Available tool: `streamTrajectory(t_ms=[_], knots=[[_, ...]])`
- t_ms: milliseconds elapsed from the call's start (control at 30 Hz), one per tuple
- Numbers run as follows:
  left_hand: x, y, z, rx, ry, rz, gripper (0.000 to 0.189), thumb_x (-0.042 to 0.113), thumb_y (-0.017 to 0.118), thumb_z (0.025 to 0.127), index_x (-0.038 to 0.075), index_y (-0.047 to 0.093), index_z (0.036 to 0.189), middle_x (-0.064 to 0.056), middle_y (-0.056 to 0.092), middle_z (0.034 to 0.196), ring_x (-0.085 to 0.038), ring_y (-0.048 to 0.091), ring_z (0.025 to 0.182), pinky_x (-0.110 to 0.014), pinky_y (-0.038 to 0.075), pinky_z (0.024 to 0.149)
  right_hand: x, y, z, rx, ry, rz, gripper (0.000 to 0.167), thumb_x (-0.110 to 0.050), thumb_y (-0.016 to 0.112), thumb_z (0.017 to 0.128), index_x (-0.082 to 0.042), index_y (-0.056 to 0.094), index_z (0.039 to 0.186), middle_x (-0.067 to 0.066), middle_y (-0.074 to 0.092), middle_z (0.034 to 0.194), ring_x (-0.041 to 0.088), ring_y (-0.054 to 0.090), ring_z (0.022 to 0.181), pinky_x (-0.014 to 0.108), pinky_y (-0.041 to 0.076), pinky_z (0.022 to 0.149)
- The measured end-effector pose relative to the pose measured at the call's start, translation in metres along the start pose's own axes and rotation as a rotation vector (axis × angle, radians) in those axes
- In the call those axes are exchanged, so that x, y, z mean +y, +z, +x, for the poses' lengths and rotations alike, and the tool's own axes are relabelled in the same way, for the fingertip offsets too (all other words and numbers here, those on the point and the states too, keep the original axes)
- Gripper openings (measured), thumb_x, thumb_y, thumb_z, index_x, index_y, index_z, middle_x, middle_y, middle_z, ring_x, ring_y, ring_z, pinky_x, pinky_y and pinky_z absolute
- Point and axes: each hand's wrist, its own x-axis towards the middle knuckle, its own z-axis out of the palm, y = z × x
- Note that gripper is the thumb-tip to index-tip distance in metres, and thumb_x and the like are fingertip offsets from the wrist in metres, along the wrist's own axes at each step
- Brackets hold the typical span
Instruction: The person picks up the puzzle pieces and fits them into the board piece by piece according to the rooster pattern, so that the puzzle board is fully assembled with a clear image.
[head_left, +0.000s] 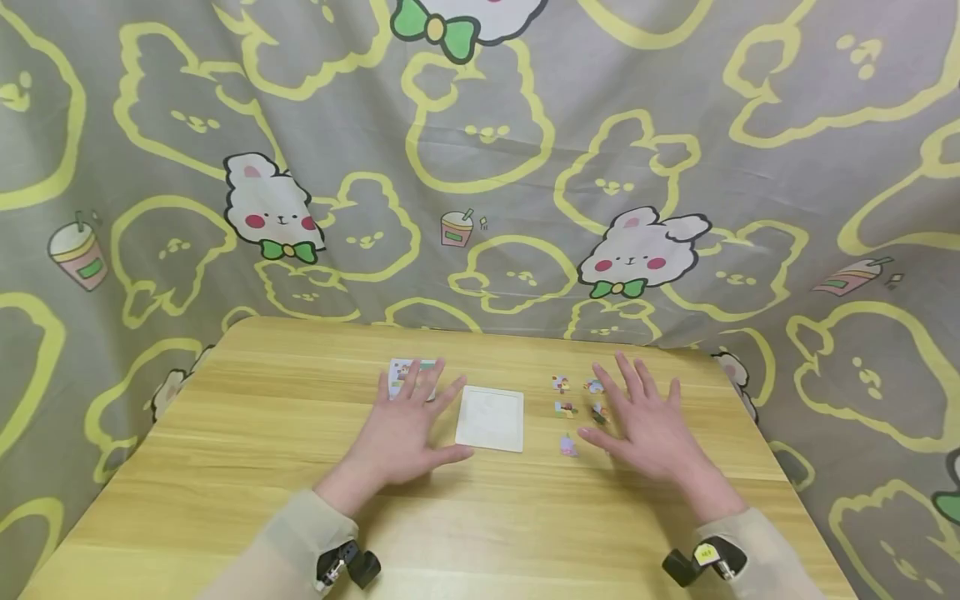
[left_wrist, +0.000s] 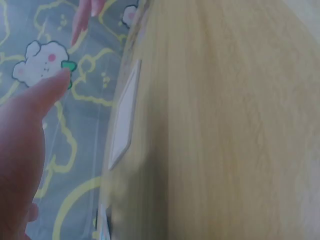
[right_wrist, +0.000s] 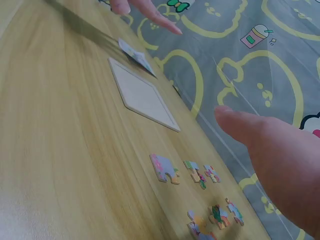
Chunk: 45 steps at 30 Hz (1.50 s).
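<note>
Both hands hover palm down over the table with fingers spread and nothing in them. My left hand [head_left: 397,437] is left of a square white puzzle tray [head_left: 491,421], its thumb near the tray's lower left corner. Its fingers partly cover a small picture card [head_left: 396,385] behind them. On the right, my right hand [head_left: 651,427] is beside several loose jigsaw pieces, overlapping the nearest ones in the head view. Among them are a purple piece [head_left: 567,446] at the front and a multicoloured piece [head_left: 560,383] at the back. In the right wrist view, the pieces lie flat and separate, near a thumb [right_wrist: 255,130].
The wooden table [head_left: 480,533] carries these things towards its far side. A grey curtain [head_left: 517,200] with yellow outlines and white rabbits hangs behind the table and along both sides. Each wrist wears a small black camera, such as the left one [head_left: 348,565].
</note>
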Motion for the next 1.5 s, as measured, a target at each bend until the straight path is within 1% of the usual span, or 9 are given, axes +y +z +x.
streamTrajectory(t_ms=[200, 367, 533, 633, 800, 933, 1100, 1300, 1500], knots=[[0.009, 0.003, -0.001, -0.012, 0.003, -0.005, 0.099, 0.083, 0.056, 0.09, 0.03, 0.029, 0.169, -0.01, 0.017, 0.175, -0.043, 0.022, 0.157, -0.078, 0.018, 0.117, -0.001, 0.003, 0.005, 0.019, -0.023, 0.026, 0.098, -0.075, 0.056, 0.096, -0.021, 0.023, 0.171, 0.017, 0.014, 0.175, 0.05, 0.019, 0.156, 0.088, 0.01, 0.109], [0.014, 0.01, -0.001, -0.03, -0.005, -0.009, 0.098, 0.08, 0.058, 0.092, 0.028, 0.027, 0.17, -0.009, 0.019, 0.175, -0.043, 0.02, 0.157, -0.076, 0.023, 0.116, 0.0, 0.008, 0.01, 0.033, -0.044, 0.046, 0.095, -0.072, 0.057, 0.097, -0.018, 0.027, 0.17, 0.016, 0.017, 0.175, 0.049, 0.025, 0.154, 0.084, 0.015, 0.111], [0.017, 0.016, 0.0, -0.03, -0.015, -0.005, 0.099, 0.077, 0.059, 0.093, 0.024, 0.028, 0.17, -0.01, 0.021, 0.174, -0.044, 0.02, 0.157, -0.074, 0.028, 0.116, 0.0, 0.012, 0.016, 0.054, -0.056, 0.076, 0.094, -0.07, 0.059, 0.098, -0.016, 0.029, 0.169, 0.018, 0.024, 0.172, 0.047, 0.031, 0.151, 0.082, 0.018, 0.111], [0.019, 0.02, -0.001, -0.026, -0.017, -0.019, 0.098, 0.076, 0.06, 0.094, 0.021, 0.03, 0.169, -0.012, 0.025, 0.173, -0.044, 0.026, 0.155, -0.072, 0.031, 0.115, 0.0, 0.013, 0.019, 0.055, -0.053, 0.1, 0.093, -0.069, 0.06, 0.098, -0.015, 0.031, 0.168, 0.018, 0.027, 0.171, 0.046, 0.033, 0.15, 0.081, 0.02, 0.11], [0.023, 0.026, -0.002, -0.055, -0.019, -0.086, 0.096, 0.072, 0.061, 0.095, 0.018, 0.032, 0.168, -0.013, 0.031, 0.17, -0.043, 0.038, 0.15, -0.068, 0.036, 0.114, -0.001, 0.017, 0.024, 0.037, -0.033, 0.153, 0.089, -0.064, 0.064, 0.099, -0.013, 0.034, 0.167, 0.017, 0.028, 0.171, 0.045, 0.035, 0.149, 0.077, 0.023, 0.111], [0.027, 0.028, -0.002, -0.078, -0.029, -0.124, 0.093, 0.069, 0.062, 0.097, 0.016, 0.034, 0.167, -0.014, 0.036, 0.168, -0.042, 0.042, 0.148, -0.065, 0.039, 0.114, 0.0, 0.022, 0.029, 0.018, -0.019, 0.168, 0.085, -0.06, 0.063, 0.101, -0.015, 0.035, 0.167, 0.016, 0.029, 0.171, 0.044, 0.035, 0.149, 0.074, 0.027, 0.109], [0.03, 0.032, 0.001, -0.086, -0.032, -0.139, 0.085, 0.064, 0.06, 0.101, 0.013, 0.039, 0.165, -0.016, 0.042, 0.164, -0.044, 0.045, 0.145, -0.065, 0.04, 0.113, 0.002, 0.026, 0.034, 0.004, -0.015, 0.206, 0.08, -0.057, 0.063, 0.103, -0.013, 0.038, 0.165, 0.017, 0.032, 0.169, 0.044, 0.036, 0.149, 0.072, 0.03, 0.108], [0.028, 0.037, 0.005, -0.095, -0.04, -0.106, 0.079, 0.058, 0.059, 0.104, 0.004, 0.046, 0.16, -0.018, 0.047, 0.16, -0.043, 0.048, 0.144, -0.063, 0.043, 0.112, 0.004, 0.031, 0.041, 0.003, -0.025, 0.257, 0.077, -0.052, 0.066, 0.103, -0.011, 0.042, 0.163, 0.018, 0.037, 0.166, 0.043, 0.037, 0.149, 0.071, 0.03, 0.109], [0.026, 0.042, 0.004, -0.127, -0.056, -0.078, 0.079, 0.059, 0.057, 0.105, 0.001, 0.048, 0.157, -0.017, 0.047, 0.161, -0.041, 0.048, 0.144, -0.061, 0.045, 0.11, 0.006, 0.039, 0.046, -0.005, -0.034, 0.279, 0.072, -0.048, 0.068, 0.102, -0.007, 0.049, 0.158, 0.02, 0.044, 0.161, 0.043, 0.041, 0.146, 0.073, 0.032, 0.108]])
